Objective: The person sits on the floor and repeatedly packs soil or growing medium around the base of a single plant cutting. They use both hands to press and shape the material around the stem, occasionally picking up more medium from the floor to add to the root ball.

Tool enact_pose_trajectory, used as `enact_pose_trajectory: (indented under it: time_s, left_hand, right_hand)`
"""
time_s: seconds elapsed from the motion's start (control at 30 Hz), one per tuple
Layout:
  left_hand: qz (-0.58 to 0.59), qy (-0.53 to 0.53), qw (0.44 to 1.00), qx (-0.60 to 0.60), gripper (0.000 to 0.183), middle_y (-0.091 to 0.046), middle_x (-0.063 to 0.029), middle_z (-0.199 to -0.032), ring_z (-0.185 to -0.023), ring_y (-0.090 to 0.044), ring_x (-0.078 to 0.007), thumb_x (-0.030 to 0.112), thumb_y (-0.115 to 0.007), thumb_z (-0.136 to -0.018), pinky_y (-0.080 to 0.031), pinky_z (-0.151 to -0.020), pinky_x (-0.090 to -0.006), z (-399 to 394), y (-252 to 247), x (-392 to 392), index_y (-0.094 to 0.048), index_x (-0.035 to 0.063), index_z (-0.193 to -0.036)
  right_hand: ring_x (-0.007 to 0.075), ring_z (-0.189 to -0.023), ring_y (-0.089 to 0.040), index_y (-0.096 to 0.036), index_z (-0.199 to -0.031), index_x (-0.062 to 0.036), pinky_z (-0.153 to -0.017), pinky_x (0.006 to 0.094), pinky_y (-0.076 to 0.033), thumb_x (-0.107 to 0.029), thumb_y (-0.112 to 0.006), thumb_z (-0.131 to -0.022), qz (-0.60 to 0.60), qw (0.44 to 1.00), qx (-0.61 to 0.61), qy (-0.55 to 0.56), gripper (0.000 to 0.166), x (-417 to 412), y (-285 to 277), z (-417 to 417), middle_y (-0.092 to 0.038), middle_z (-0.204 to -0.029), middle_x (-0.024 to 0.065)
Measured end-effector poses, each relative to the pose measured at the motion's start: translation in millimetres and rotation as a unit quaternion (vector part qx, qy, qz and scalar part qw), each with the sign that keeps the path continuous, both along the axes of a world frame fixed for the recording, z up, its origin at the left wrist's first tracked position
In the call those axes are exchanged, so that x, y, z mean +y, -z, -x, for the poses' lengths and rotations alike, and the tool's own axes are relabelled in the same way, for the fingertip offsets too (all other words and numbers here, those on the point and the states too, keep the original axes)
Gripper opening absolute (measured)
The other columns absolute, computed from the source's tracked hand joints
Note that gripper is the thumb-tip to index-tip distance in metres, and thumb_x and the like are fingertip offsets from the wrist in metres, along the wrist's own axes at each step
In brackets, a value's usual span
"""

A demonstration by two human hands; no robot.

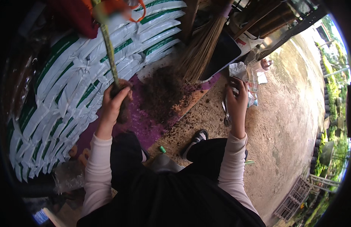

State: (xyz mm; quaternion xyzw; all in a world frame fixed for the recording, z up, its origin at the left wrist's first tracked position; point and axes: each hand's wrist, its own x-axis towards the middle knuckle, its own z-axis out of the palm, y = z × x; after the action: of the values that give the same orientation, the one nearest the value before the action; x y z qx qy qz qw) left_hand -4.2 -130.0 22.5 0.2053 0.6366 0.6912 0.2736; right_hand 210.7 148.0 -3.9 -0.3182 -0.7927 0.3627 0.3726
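Note:
My left hand (117,98) is closed around the lower part of a long green plant stem (111,55), which stands upright and runs to the top of the view. A dark clump, its material unclear, hangs just below that hand. To the right, my right hand (237,90) is raised with bent fingers, apparently holding nothing, above crumpled plastic packaging (252,98). Scissors (226,115) lie on the ground beside the right wrist. Between the hands, a heap of dark soil (161,90) covers part of a purple sheet (141,124).
Stacked white and green plastic sacks (87,71) line the left side. A stick broom (203,48) leans by a black dustpan-like panel (223,54) beyond the soil. A small green spool-like object (162,149) lies between my feet. At lower right stands a slatted crate (294,198).

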Motion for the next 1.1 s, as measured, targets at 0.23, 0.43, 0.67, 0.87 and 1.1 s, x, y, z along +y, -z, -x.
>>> enact_pose_trajectory:
  time_s: [0.23, 0.43, 0.67, 0.87, 1.1]
  left_hand:
    - [0.067, 0.026, 0.996, 0.048, 0.023, -0.062, -0.0065, -0.081, -0.075, -0.058, -0.0145, 0.022, -0.062, -0.085, -0.046, -0.070, -0.0289, 5, 33, -13, -0.060, 0.0008, -0.094]
    - [0.201, -0.026, 0.966, 0.158, 0.034, -0.065, -0.0160, -0.091, -0.086, -0.063, -0.0293, 0.030, -0.065, -0.081, -0.046, -0.077, -0.0353, 8, 66, -18, -0.061, 0.0000, -0.097]
    - [0.175, -0.079, 0.953, 0.235, 0.029, -0.066, -0.0150, -0.078, -0.074, -0.065, -0.0302, 0.026, -0.065, -0.080, -0.048, -0.068, -0.0350, 18, 37, -21, -0.061, -0.0008, -0.090]
    - [0.189, -0.144, 0.935, 0.262, 0.023, -0.064, -0.0143, -0.069, -0.066, -0.064, -0.0313, 0.023, -0.065, -0.078, -0.049, -0.062, -0.0364, 36, 36, -36, -0.059, 0.0011, -0.082]
    - [0.158, -0.179, 0.942, 0.237, 0.022, -0.062, -0.0126, -0.065, -0.061, -0.063, -0.0285, 0.022, -0.065, -0.078, -0.048, -0.059, -0.0343, 34, 23, -43, -0.059, 0.0009, -0.079]
  right_hand:
    - [0.0280, -0.095, -0.060, -0.061, -0.104, -0.0030, -0.081, 0.0344, -0.047, -0.008, -0.063, -0.080, -0.099, 0.991, -0.075, -0.050, 0.024, -12, 13, 15, -0.057, -0.107, 0.0148]
    - [0.0297, -0.094, -0.060, -0.061, -0.105, -0.0033, -0.081, 0.0362, -0.048, -0.009, -0.063, -0.080, -0.125, 0.982, -0.107, -0.097, 0.026, -26, 20, 31, -0.057, -0.106, 0.0146]
    - [0.0331, -0.094, -0.059, -0.062, -0.105, -0.0024, -0.081, 0.0370, -0.048, -0.011, -0.064, -0.079, -0.073, 0.950, -0.211, -0.218, 0.027, -47, 94, 51, -0.061, -0.100, 0.0174]
    - [0.0302, -0.091, -0.064, -0.062, -0.112, -0.0033, -0.081, 0.0372, -0.050, -0.022, -0.062, -0.081, 0.123, 0.870, -0.403, -0.255, 0.037, -83, 239, 41, -0.063, -0.109, 0.0176]
    - [0.0333, -0.107, -0.057, -0.055, -0.123, -0.0020, -0.089, 0.0396, -0.046, -0.029, -0.062, -0.082, 0.227, 0.775, -0.519, -0.279, 0.049, -96, 365, 21, -0.060, -0.117, 0.0189]
